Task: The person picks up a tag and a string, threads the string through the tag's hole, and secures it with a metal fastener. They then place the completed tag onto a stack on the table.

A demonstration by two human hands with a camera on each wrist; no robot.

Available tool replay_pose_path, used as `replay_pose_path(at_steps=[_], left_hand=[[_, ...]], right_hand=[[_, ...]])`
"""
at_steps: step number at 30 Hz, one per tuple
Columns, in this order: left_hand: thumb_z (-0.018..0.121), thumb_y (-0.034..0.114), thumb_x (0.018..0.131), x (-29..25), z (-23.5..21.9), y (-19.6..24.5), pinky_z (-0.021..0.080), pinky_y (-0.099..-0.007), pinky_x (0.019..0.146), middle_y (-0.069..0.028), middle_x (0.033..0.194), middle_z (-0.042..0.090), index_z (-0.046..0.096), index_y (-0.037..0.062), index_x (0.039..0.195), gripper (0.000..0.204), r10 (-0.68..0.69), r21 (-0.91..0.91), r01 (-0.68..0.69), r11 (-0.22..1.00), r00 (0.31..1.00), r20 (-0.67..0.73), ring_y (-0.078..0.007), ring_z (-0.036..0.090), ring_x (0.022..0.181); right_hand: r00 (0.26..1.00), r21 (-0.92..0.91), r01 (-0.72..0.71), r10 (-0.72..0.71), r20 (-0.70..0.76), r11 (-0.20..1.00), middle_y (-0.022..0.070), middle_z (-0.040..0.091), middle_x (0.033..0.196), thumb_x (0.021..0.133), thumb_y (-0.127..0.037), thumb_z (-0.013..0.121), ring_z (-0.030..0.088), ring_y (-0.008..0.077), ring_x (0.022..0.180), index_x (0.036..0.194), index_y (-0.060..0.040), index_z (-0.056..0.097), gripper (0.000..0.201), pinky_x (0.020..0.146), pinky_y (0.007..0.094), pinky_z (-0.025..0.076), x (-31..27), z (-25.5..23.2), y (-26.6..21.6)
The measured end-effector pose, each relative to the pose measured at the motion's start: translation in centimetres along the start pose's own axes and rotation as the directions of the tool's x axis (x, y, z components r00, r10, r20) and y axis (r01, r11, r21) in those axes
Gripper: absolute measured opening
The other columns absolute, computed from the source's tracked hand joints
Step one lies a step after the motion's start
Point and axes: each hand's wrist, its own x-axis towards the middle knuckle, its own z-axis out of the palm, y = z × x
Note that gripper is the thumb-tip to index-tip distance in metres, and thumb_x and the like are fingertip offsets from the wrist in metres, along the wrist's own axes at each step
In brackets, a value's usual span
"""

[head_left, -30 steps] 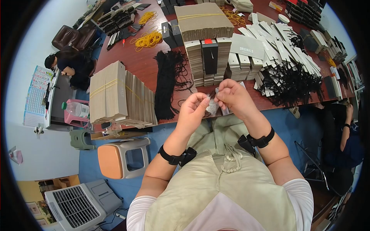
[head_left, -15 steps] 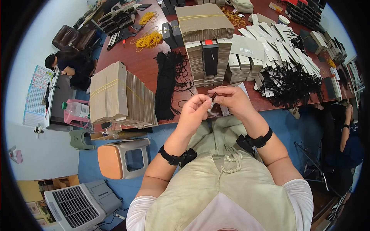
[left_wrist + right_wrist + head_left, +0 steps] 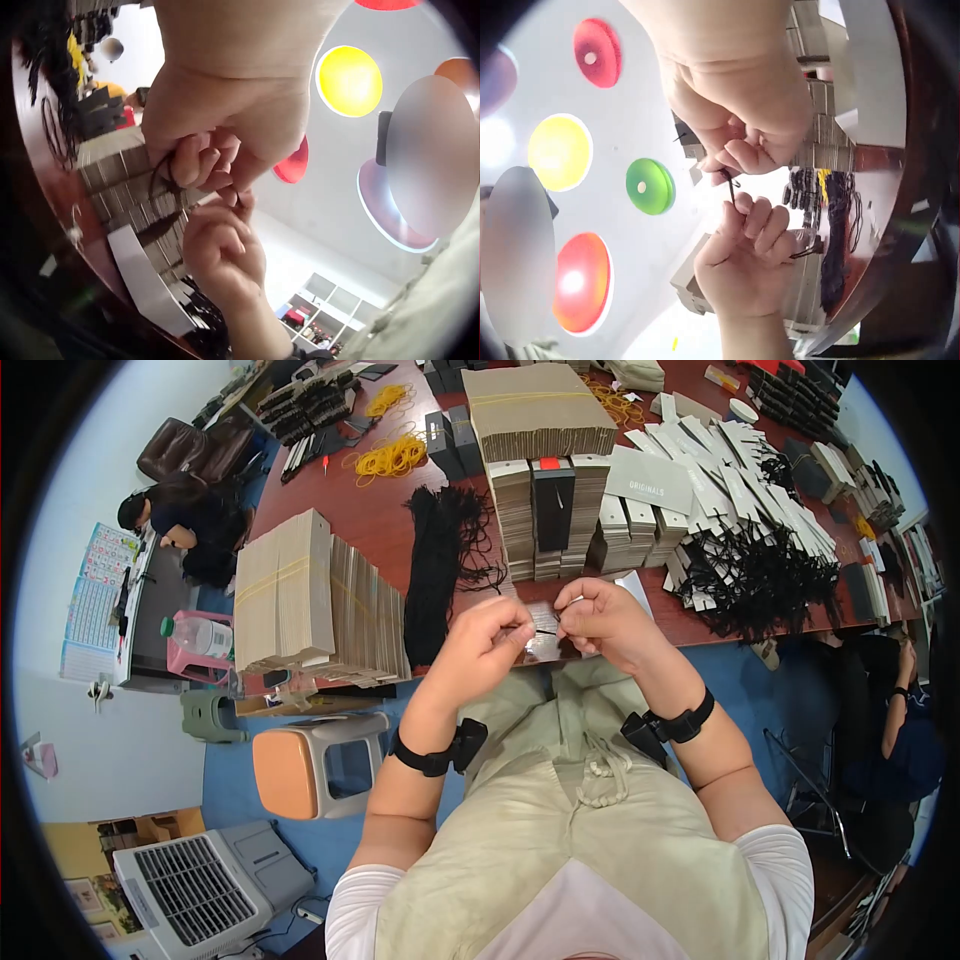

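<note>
A thin black cord (image 3: 733, 193) runs taut over a short gap between the two hands. My left hand (image 3: 484, 648) pinches one end between thumb and forefinger, its other fingers curled. From that hand a loop of cord (image 3: 160, 180) hangs out, seen in the left wrist view. My right hand (image 3: 606, 624) pinches the other end, where a small loop or knot shows at the fingertips in the right wrist view. Both hands are above the table's near edge, over a clear plastic piece (image 3: 543, 647). Beside the right hand lies a white sheet (image 3: 634, 592).
Banded grey card stacks (image 3: 285, 595) stand at left, taller stacks (image 3: 540, 420) ahead. Between them lies a bundle of black cords (image 3: 432, 575). White tags with black strings (image 3: 755, 575) heap at right; yellow rubber bands (image 3: 392, 457) lie farther back. A stool (image 3: 310, 765) stands left.
The hands, nearly touching before, have drawn apart; the left hand moved left and the cord is now stretched between them. The right hand's fingers are more curled, and the head view shifted slightly.
</note>
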Motion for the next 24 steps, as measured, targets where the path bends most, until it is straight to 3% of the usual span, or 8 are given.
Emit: replay_pose_path(at_steps=[3, 7, 10, 11, 14, 18, 21, 24], left_hand=[[0.06, 0.0, 0.073, 0.6, -0.3, 1.3, 0.041, -0.0339, 0.065, -0.011, 0.075, 0.051, 0.057, 0.0019, 0.081, 0.009, 0.138, 0.115, -0.133, 0.984, 0.99, -0.033, -0.0299, 0.05, 0.072], [0.064, 0.004, 0.073, 1.6, 1.1, 0.4, 0.04, -0.0355, 0.074, -0.0104, 0.088, 0.052, 0.06, 0.0042, 0.087, 0.015, 0.281, 0.236, -0.25, 0.939, 0.954, -0.104, -0.0285, 0.049, 0.082], [0.066, 0.008, 0.073, 1.8, 2.2, 0.9, 0.039, -0.0356, 0.077, -0.0093, 0.091, 0.052, 0.061, 0.0047, 0.085, 0.013, 0.224, 0.32, -0.077, 0.944, 0.863, -0.454, -0.0283, 0.048, 0.085], [0.067, 0.013, 0.076, 1.6, 2.5, 0.1, 0.041, -0.0321, 0.072, -0.0079, 0.087, 0.054, 0.063, 0.0034, 0.083, 0.012, 0.165, 0.249, -0.036, 0.968, 0.838, -0.52, -0.0226, 0.051, 0.08], [0.065, 0.014, 0.079, 0.3, 3.4, -1.2, 0.042, -0.0279, 0.064, -0.0069, 0.08, 0.055, 0.063, 0.0013, 0.083, 0.013, -0.218, -0.284, 0.12, 0.951, 0.913, -0.344, -0.0164, 0.052, 0.07], [0.063, 0.012, 0.08, 0.0, 3.9, -1.4, 0.043, -0.0261, 0.06, -0.0058, 0.072, 0.056, 0.063, 0.0002, 0.084, 0.012, -0.203, -0.222, 0.13, 0.966, 0.915, -0.348, -0.0139, 0.052, 0.064], [0.063, 0.004, 0.082, 0.0, 3.7, -0.7, 0.042, -0.0201, 0.061, -0.0032, 0.078, 0.056, 0.061, -0.0028, 0.084, 0.007, -0.063, 0.023, 0.078, 0.997, 0.919, -0.389, -0.0071, 0.052, 0.067], [0.062, 0.002, 0.079, 0.2, 4.0, -1.0, 0.043, -0.0219, 0.06, -0.0062, 0.078, 0.057, 0.06, -0.0027, 0.083, 0.006, 0.044, 0.117, 0.006, 0.993, 0.905, -0.424, -0.0103, 0.053, 0.066]], right_hand=[[0.999, -0.294, 0.02, -0.033, -0.038, 0.956, 0.0045, 0.062, 0.069, 0.077, -0.002, 0.066, 0.048, 0.0055, 0.052, 0.085, -0.001, 0.061, 0.009, 0.044, 0.0195, 0.035, 0.0, 0.9, 0.3], [0.985, -0.523, 0.091, -0.155, -0.081, 0.848, 0.0017, 0.06, 0.065, 0.075, -0.003, 0.068, 0.046, 0.0047, 0.05, 0.08, -0.0007, 0.063, 0.007, 0.045, 0.0194, 0.034, -0.5, 2.8, 0.1], [0.974, -0.45, 0.101, -0.18, -0.135, 0.887, 0.0009, 0.059, 0.065, 0.074, -0.002, 0.069, 0.046, 0.0049, 0.051, 0.078, -0.0004, 0.065, 0.006, 0.045, 0.0193, 0.034, -0.1, 1.7, 0.5], [0.966, -0.414, 0.126, -0.207, -0.157, 0.901, 0.001, 0.059, 0.065, 0.074, -0.002, 0.068, 0.046, 0.005, 0.051, 0.079, -0.0004, 0.065, 0.006, 0.045, 0.0193, 0.034, 0.0, 1.5, 0.7], [0.945, -0.335, 0.178, -0.255, -0.203, 0.925, 0.0015, 0.06, 0.066, 0.074, -0.001, 0.068, 0.046, 0.0052, 0.052, 0.078, -0.0002, 0.065, 0.005, 0.046, 0.0191, 0.035, 0.3, 1.3, 1.0], [0.945, -0.312, 0.188, -0.258, -0.202, 0.931, 0.0027, 0.061, 0.067, 0.076, -0.001, 0.067, 0.046, 0.0057, 0.053, 0.08, 0.0009, 0.064, 0.006, 0.047, 0.0191, 0.036, 0.3, 1.7, 1.0], [0.948, -0.279, 0.182, -0.244, -0.204, 0.943, 0.0035, 0.062, 0.071, 0.077, -0.002, 0.066, 0.047, 0.0063, 0.053, 0.084, 0.0014, 0.063, 0.008, 0.048, 0.0191, 0.037, 0.4, 1.9, 0.9], [0.957, -0.144, 0.17, -0.198, -0.213, 0.975, 0.0043, 0.062, 0.074, 0.079, -0.004, 0.065, 0.049, 0.0075, 0.056, 0.087, 0.0012, 0.061, 0.01, 0.05, 0.0196, 0.039, 0.4, 1.8, 1.0]])
